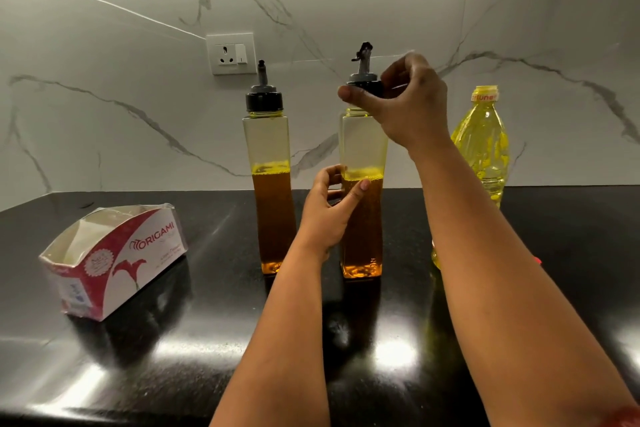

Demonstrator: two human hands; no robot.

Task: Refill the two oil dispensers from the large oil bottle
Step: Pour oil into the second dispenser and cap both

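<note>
The right hand [408,104] pinches the black spout cap [365,85], held just above the open neck of the right dispenser [363,218]. The left hand [325,211] grips that dispenser's body at mid-height. The second dispenser [270,184], capped, stands just left of it; the yellow oil bottle [485,149] stands to its right, uncapped, on the black counter [173,340].

Two tall square dispensers stand upright, half full of amber oil: the left dispenser [270,180] capped, the right dispenser [363,198] with its spout cap [365,80] lifted off, the yellow oil bottle [485,149] at far right.
</note>
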